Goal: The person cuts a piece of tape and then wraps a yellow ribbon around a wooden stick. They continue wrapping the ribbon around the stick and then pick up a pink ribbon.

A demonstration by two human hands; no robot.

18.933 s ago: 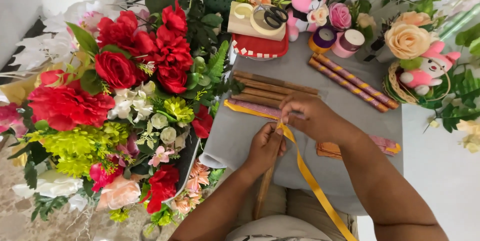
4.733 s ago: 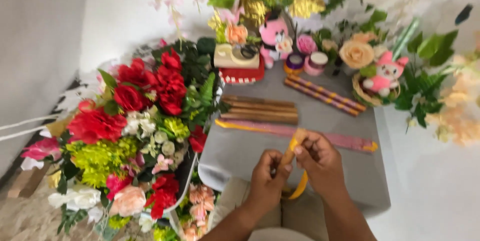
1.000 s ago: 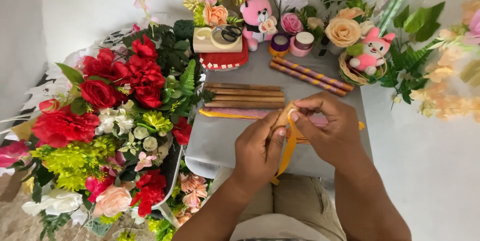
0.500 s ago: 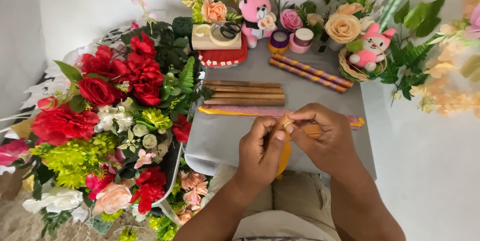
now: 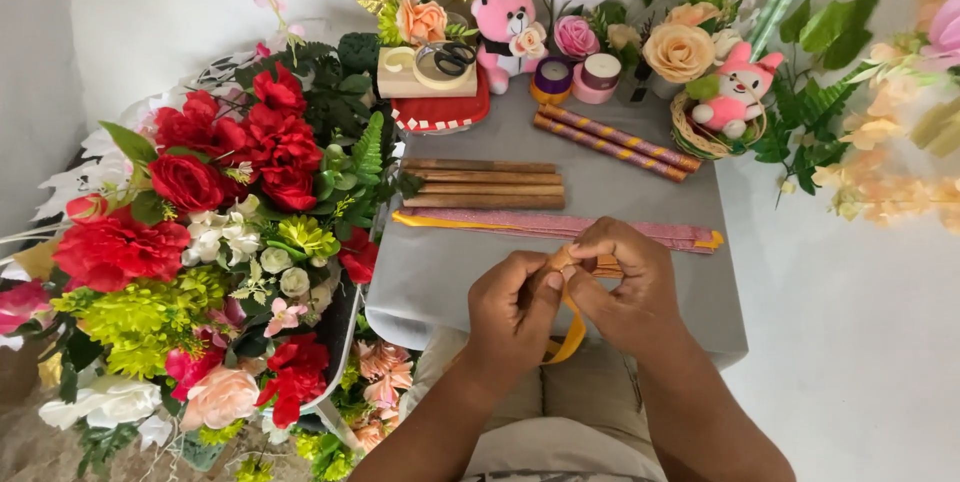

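My left hand [image 5: 512,310] and my right hand [image 5: 628,287] meet over the near edge of a small grey table [image 5: 650,202]. Between their fingertips they pinch a brown stick [image 5: 600,266] with a yellow-orange ribbon [image 5: 570,337] on it. The ribbon's loose end hangs in a loop below the hands, over my lap. Most of the stick is hidden by my fingers. Just beyond the hands lies a flat pink glittery strip with yellow edging [image 5: 560,226].
Several bare brown sticks [image 5: 485,185] lie side by side mid-table; two ribbon-wrapped sticks [image 5: 612,145] lie behind them. A box with scissors [image 5: 430,72], tape rolls [image 5: 577,77], pink plush toys [image 5: 508,30] and artificial flowers [image 5: 200,232] crowd the left and back.
The view has shifted slightly. My hands stay together on the stick, the fingers working the ribbon; the hanging loop of ribbon is now shorter and lower than a second ago.
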